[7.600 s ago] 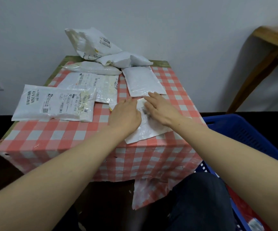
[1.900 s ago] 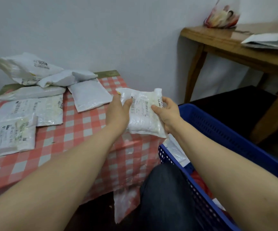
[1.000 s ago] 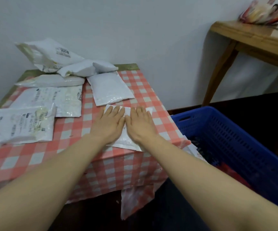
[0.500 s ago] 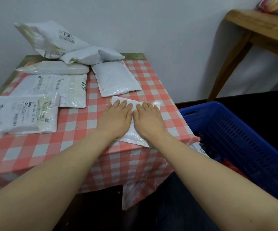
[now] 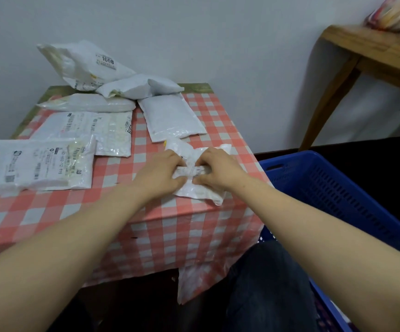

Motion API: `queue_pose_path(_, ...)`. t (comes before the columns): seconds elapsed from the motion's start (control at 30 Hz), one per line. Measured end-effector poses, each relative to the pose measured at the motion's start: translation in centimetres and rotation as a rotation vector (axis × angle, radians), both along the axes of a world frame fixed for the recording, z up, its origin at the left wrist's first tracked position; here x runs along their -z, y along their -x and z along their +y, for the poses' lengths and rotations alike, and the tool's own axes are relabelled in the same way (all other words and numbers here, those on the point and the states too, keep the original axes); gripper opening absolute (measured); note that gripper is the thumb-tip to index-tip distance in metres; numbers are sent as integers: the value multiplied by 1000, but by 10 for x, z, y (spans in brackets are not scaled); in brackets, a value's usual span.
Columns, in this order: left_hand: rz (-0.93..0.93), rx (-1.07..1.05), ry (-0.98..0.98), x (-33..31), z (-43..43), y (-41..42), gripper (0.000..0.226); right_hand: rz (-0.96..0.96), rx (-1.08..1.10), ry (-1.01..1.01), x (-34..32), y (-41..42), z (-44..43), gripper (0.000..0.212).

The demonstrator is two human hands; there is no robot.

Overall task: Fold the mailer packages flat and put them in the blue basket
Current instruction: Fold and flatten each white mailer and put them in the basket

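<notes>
A small white mailer (image 5: pixel 195 188) lies near the front right corner of the checked table (image 5: pixel 127 212), partly folded over on itself. My left hand (image 5: pixel 159 172) grips its left side with curled fingers. My right hand (image 5: pixel 218 170) pinches its right side, thumb against the fold. The blue basket (image 5: pixel 338 200) stands on the floor just right of the table. Several other white mailers lie behind and to the left: a flat one (image 5: pixel 170 117) beside my hands, a labelled pair (image 5: pixel 38 164) at the left, puffy ones (image 5: pixel 86 63) against the wall.
A wooden side table (image 5: pixel 373 51) with a colourful bundle (image 5: pixel 395 15) stands at the back right. My knee in dark trousers (image 5: pixel 266 283) is below the table edge, against the basket. The white wall closes off the back.
My hands lay flat and side by side pressing the mailer half a second ago. Now the fingers of both have curled and gathered the mailer's middle into a fold.
</notes>
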State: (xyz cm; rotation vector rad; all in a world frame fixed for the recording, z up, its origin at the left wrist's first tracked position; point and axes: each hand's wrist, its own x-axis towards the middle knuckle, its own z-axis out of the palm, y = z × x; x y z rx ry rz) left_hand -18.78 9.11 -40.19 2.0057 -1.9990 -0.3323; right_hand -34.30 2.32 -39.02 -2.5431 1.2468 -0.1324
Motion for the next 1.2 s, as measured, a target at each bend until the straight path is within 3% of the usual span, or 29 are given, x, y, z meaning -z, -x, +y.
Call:
queue_pose_path(0.1, -12, -33, 49, 1, -6, 7, 32, 10, 26, 45, 1, -4, 1, 35)
queue_pose_path(0.2, 2, -61, 138, -5, 2, 5, 39, -22, 56, 55, -8, -2, 9, 47)
queue_pose_path(0.27, -17, -30, 231, -7, 12, 3, 38, -5, 34, 206, -12, 3, 17, 53)
queue_pose_path(0.33, -71, 58, 139, -5, 23, 3, 41, 92, -29, 285, -9, 7, 24, 51)
queue_pose_path(0.43, -100, 114, -4, -1, 28, 6, 73, 145, -33, 230, 2, 4, 26, 48)
queue_pose_path(0.6, -154, 38, -30, -7, 16, 11, 33, 121, -47, 226, 2, -5, 23, 36)
queue_pose_path(0.7, -133, -2, -75, -12, 16, 13, 35, 107, -31, 97, -3, 1, 20, 33)
queue_pose_path(0.77, -105, -62, -69, -17, 20, 15, 43, -19, 32, -37, -5, 6, 17, 35)
queue_pose_path(0.87, -135, -127, 139, -20, 10, 18, 54, -177, 179, -13, 0, 2, 8, 44)
queue_pose_path(1.0, -281, -109, 38, -3, -19, 22, 51, -55, 261, -37, 15, -14, 6, 56)
queue_pose_path(1.2, -223, -106, -24, 25, -26, 19, 51, 37, 255, 58, 38, -19, 3, 53)
